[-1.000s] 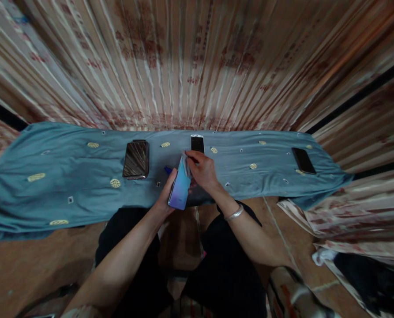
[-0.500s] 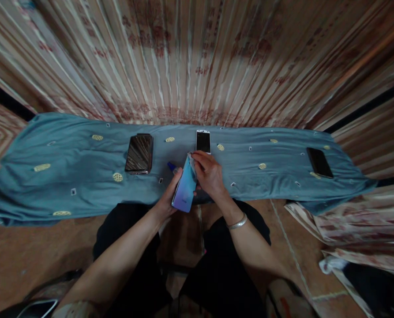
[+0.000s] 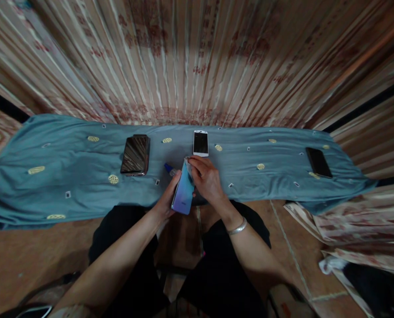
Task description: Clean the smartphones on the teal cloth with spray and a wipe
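Note:
A smartphone with a shiny blue-to-purple back [image 3: 184,192] is tilted upright in my left hand [image 3: 167,197], whose fingers wrap its left edge and underside. My right hand [image 3: 206,176] pinches a small pale cloth [image 3: 187,163] against the phone's top edge; the fingers partly cover it. Just beyond the phone, a small bottle with a blue cap [image 3: 170,168] lies on the blue cloth cover. Behind my right hand lies a white smartphone [image 3: 201,143] with a dark screen.
A patterned blue cloth [image 3: 84,168] covers the long table. Stacked dark, glossy devices [image 3: 135,154] sit at left, and a black phone [image 3: 318,162] lies far right. A pleated curtain [image 3: 183,66] hangs behind the table. My knees are under its near edge.
My right hand has shifted slightly left and down along the phone's top edge with the cloth. The whole view has moved a little; the phone stays in my left hand.

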Demonstrator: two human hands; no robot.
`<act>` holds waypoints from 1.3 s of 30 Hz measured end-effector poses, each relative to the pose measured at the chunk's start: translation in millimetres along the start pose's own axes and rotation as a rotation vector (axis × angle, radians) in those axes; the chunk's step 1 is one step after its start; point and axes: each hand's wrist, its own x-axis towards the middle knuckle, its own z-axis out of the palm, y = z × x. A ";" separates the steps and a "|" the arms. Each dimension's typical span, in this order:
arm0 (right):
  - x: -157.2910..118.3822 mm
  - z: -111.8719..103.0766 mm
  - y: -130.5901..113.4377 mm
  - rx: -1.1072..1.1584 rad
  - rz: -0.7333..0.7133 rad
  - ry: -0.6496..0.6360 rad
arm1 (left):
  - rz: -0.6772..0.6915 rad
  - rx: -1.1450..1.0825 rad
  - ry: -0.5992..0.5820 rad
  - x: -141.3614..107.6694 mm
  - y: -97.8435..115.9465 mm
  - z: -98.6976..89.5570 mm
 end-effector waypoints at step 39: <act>6.0 -12.8 13.6 -0.188 -0.048 -0.042 | -0.115 -0.213 -0.001 -12.2 16.7 20.4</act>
